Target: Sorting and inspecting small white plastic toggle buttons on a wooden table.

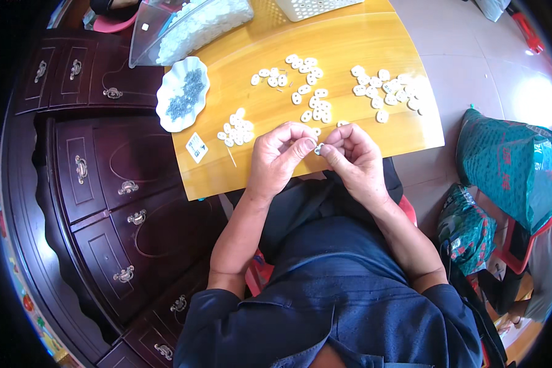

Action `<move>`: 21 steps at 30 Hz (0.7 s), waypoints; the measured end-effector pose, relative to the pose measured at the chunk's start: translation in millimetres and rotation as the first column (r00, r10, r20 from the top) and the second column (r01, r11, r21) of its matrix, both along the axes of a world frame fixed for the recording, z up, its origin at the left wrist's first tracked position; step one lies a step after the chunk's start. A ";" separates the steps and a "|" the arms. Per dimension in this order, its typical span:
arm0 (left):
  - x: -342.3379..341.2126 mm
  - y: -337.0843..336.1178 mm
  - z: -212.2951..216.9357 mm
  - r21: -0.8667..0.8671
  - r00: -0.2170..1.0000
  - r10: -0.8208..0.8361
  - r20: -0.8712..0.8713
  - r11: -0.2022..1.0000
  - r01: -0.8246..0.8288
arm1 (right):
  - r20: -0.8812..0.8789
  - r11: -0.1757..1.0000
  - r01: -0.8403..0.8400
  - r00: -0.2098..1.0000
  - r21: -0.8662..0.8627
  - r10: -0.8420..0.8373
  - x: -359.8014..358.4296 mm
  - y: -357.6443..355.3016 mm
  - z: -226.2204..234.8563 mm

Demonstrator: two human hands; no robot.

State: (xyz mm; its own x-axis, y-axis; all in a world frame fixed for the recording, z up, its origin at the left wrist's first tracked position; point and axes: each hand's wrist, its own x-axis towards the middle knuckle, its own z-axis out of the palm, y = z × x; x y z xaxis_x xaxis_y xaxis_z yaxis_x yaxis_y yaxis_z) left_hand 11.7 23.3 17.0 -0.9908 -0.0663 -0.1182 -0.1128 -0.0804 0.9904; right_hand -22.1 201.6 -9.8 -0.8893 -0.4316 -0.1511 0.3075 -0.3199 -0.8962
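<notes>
A small white piece point(318, 149) is held, partly covered.

L hand point(279, 161) & R hand point(358, 162) pinch small white pc point(318, 149) over bench point(214, 175). Pale oval pcs point(320, 115) cluster beyond; scalloped dish point(164, 101) w/ dark bits point(186, 96) sits at L.

Two bare hands, left hand point(279, 158) and right hand point(360, 164), with short, rounded fingernails. Nearer the body than the grip, bare forearms point(238, 245) run back to loose short sleeves point(207, 316), which end around the elbows. The sleeves belong to a plain navy shirt point(356, 306), softly creased, its collar open farthest from the grip. Just below the grip, black trousers point(303, 202) cover the lap.
</notes>
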 end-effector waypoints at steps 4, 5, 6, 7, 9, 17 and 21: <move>-0.2 0.1 -0.5 -0.028 1.000 0.002 0.008 1.000 -0.002 | -0.005 1.000 0.002 1.000 0.011 -0.002 -0.1 0.2 0.1; 0.1 0.4 0.0 -0.029 1.000 0.001 0.008 1.000 -0.001 | -0.007 1.000 -0.001 1.000 0.005 0.001 -0.2 0.4 -0.1; 0.7 1.0 0.7 -0.045 1.000 -0.004 0.015 0.999 0.005 | -0.007 1.000 0.000 1.000 0.005 0.000 -0.3 0.3 0.0; 0.9 1.6 1.0 -0.060 1.000 -0.011 0.022 0.998 0.012 | -0.009 1.000 0.010 1.000 0.006 -0.010 -0.2 0.0 0.1; 1.3 2.6 -2.8 -0.050 1.000 -0.009 0.020 0.999 0.010 | -0.012 1.000 0.022 1.000 0.008 -0.022 -0.2 0.1 -0.3; -1.0 0.6 -4.0 -0.100 1.000 0.027 0.016 0.995 -0.025 | -0.030 0.999 0.032 0.999 0.040 -0.030 -0.5 0.7 -1.0; -0.2 3.3 -1.5 -0.088 0.999 0.023 0.026 0.996 -0.021 | -0.031 0.999 0.039 0.999 0.038 -0.038 -0.2 -0.1 -0.7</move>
